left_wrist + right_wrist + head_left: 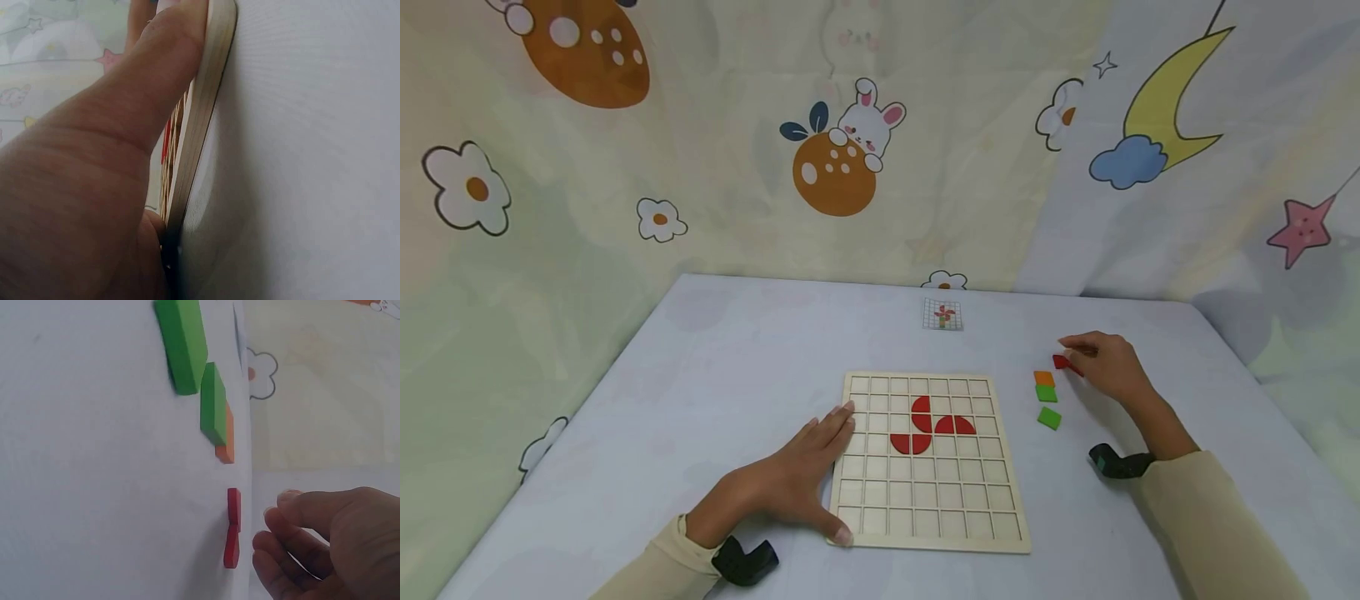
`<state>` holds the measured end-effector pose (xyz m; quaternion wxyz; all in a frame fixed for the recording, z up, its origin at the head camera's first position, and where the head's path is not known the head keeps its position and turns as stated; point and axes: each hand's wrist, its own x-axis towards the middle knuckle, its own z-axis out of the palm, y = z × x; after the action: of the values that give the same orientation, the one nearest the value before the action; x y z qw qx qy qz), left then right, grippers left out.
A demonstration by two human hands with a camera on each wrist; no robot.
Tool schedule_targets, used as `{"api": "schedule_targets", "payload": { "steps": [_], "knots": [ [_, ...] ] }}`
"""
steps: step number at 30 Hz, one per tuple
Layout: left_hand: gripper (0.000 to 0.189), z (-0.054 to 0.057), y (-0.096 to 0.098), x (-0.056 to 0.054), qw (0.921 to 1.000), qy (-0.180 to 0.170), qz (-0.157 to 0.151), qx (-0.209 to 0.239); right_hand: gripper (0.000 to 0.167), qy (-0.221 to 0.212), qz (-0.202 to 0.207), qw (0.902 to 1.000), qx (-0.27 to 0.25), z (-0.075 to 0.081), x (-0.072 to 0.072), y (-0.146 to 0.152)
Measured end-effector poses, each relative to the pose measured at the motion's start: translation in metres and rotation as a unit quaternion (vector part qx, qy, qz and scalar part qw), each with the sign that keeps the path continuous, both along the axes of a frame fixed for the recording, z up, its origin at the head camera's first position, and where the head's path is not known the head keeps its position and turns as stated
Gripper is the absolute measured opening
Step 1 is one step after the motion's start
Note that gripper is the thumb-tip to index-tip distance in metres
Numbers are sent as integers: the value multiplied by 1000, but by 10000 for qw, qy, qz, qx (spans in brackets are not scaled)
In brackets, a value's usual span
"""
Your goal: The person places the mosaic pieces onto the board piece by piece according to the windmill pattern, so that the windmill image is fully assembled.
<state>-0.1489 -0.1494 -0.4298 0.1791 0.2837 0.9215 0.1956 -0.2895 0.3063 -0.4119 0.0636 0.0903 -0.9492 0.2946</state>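
Note:
A wooden grid board (951, 500) lies on the table, with several red quarter-circle pieces (921, 444) set in its upper cells. My left hand (797, 475) rests along the board's left edge, fingers extended and thumb on the near-left corner. In the left wrist view the thumb (175, 50) lies over the board's rim (200, 125). At the right, my right hand (1105, 364) hovers by two red pieces (234, 509) on the table. Its fingertips (287, 499) are loosely bent and appear apart from them. Orange (1044, 379) and green squares (1049, 418) sit nearby.
A small picture card (942, 315) showing a red pinwheel shape on a grid lies behind the board. The white table (737, 350) meets a printed cloth backdrop (722, 167) at the back. Black wrist cameras (745, 562) sit on both wrists.

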Motion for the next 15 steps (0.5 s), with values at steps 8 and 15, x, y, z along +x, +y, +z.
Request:
{"api": "schedule_targets", "payload": {
  "steps": [8, 15],
  "knots": [
    [136, -1, 0, 0, 9999, 7, -33, 143, 35, -396, 104, 9989, 249, -9, -7, 4],
    [136, 0, 0, 1, 10000, -25, 7, 29, 33, -493, 139, 9958, 754, -9, -11, 0]
  ]
}}
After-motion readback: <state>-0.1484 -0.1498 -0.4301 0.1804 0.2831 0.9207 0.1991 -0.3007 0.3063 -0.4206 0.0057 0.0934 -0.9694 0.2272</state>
